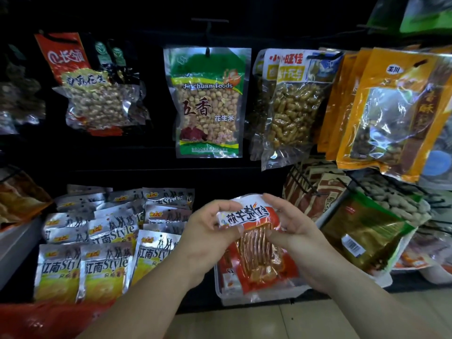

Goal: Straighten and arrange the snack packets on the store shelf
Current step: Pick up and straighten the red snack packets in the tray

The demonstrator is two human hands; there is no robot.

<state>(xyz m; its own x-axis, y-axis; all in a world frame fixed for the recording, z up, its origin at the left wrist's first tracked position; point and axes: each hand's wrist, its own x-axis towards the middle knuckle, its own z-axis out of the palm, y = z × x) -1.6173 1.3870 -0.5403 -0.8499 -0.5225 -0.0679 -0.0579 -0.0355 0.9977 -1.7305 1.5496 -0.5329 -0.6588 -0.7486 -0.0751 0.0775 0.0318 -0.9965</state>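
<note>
**Clerk:** Entry one — the item in hand?

**Checker:** One red plastic snack packet point(254, 243), with a white printed header and a clear window showing reddish-brown strips. It is held up in front of the lower shelf, between both hands.

**Clerk:** State of the grip?

**Checker:** Left hand point(208, 231): fingers curled over the header's left end, thumb at the front, pinching it. Right hand point(296, 231): fingers curled over the header's right corner, thumb pressed on the window. Both are closed on the packet.

**Clerk:** Directly below the grip?

**Checker:** One clear plastic tray point(256, 298) holding more red packets point(230, 272). The held packet's lower end hangs over them (whether it touches them, I cannot tell).

**Clerk:** Left of the grip?

**Checker:** Silver foil packets with yellow lower halves point(105, 265), lying in overlapping rows, several askew.

**Clerk:** Above the grip?

**Checker:** One green-and-clear bag of peanuts point(208, 101), hanging straight from a black hook. Up and left of the grip — a red-topped clear bag of peanuts point(90, 94), tilted.

**Clerk:** Up and right?

**Checker:** A clear bag of brown stick snacks point(293, 111), with others hanging behind it. Beyond that, a bunch of orange bags with clear windows point(391, 106), slanting.

**Clerk:** Level with the grip, on the right?

**Checker:** One olive-green packet with a white barcode label point(362, 233), leaning, near the right hand but apart from it.
</note>
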